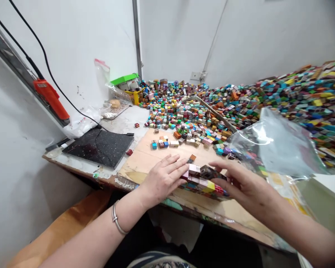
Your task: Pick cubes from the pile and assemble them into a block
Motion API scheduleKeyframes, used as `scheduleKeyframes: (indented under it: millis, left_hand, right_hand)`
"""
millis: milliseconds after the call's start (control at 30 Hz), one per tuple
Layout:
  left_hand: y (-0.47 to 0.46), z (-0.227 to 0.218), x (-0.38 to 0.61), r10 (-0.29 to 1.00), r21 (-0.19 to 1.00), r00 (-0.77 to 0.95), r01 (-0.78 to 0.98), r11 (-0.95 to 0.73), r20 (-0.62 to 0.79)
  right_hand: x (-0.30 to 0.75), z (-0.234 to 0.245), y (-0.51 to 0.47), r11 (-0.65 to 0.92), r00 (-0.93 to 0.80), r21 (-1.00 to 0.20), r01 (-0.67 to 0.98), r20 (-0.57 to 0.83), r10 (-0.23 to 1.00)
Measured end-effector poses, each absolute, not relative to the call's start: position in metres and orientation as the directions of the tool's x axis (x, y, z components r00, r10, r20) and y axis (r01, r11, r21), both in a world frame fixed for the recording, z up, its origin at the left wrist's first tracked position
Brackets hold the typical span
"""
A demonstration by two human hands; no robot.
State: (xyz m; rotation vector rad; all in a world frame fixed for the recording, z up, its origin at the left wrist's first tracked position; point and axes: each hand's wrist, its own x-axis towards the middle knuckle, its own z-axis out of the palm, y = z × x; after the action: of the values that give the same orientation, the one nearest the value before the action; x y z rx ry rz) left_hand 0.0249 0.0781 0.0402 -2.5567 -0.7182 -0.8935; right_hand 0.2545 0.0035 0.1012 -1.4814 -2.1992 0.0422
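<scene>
Small printed blocks stand together in a short double row [206,185] near the table's front edge. They include white, pink, yellow and red ones. My left hand [166,176] lies with straight fingers against the left end of this row, its fingertips touching the blocks. At the other end, my right hand [237,182] has thumb and fingers closed about a dark block [208,172] on top of the row; its far end is hidden by the fingers. Just behind the row lies a loose orange-brown block [191,159].
A large heap of coloured blocks [268,96] fills the back and right. Clear plastic bags [281,141] lie over its near right side. To the left are a black speckled slab [100,147] and an orange corded tool [51,100]. Several blocks [163,142] sit on the wooden board [141,154].
</scene>
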Motion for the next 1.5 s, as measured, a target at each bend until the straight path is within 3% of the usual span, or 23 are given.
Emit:
scheduleKeyframes:
  millis: [133,400,600,733,900,1100,1167,1300,1367,1500]
  left_hand:
    - [0.077,0.041,0.025,0.340,-0.168,0.672,0.571,-0.804,0.658]
    - [0.077,0.041,0.026,0.356,-0.154,0.671,0.575,-0.804,0.650]
    - [0.079,0.040,0.028,0.319,-0.181,0.651,0.581,-0.794,0.689]
    - [0.080,0.038,0.028,0.305,-0.193,0.647,0.581,-0.791,0.698]
    - [0.080,0.037,0.030,0.298,-0.191,0.634,0.585,-0.788,0.713]
    - [0.073,0.044,0.022,0.343,-0.275,0.652,0.655,-0.703,0.676]
    - [0.072,0.038,0.012,0.426,-0.218,0.592,0.723,-0.655,0.685]
    - [0.079,0.010,-0.013,0.618,-0.028,0.351,0.882,-0.470,0.703]
    - [0.085,-0.006,-0.022,0.659,0.013,0.281,0.915,-0.404,0.698]
    - [0.091,-0.024,-0.030,0.712,0.097,0.205,0.928,-0.359,0.672]
  right_hand:
    - [0.243,0.081,-0.002,0.421,-0.338,-0.137,0.897,0.402,0.851]
    - [0.230,0.063,0.007,0.406,-0.300,-0.060,0.912,0.578,0.759]
    - [0.231,0.051,0.015,0.325,-0.355,0.162,0.932,0.597,0.720]
    - [0.228,0.026,0.025,0.353,-0.397,0.204,0.913,0.640,0.658]
    - [0.222,0.012,0.026,0.290,-0.356,0.209,0.934,0.619,0.700]
    - [0.235,0.042,0.016,0.290,-0.318,0.137,0.947,0.513,0.797]
    - [0.250,0.056,0.023,0.272,-0.249,0.024,0.962,0.484,0.839]
    - [0.285,0.069,0.067,0.115,-0.058,-0.207,0.972,0.260,0.964]
    - [0.299,0.066,0.099,0.052,-0.026,-0.178,0.983,0.150,0.988]
    - [0.310,0.053,0.163,0.080,-0.075,-0.076,0.994,0.071,0.995]
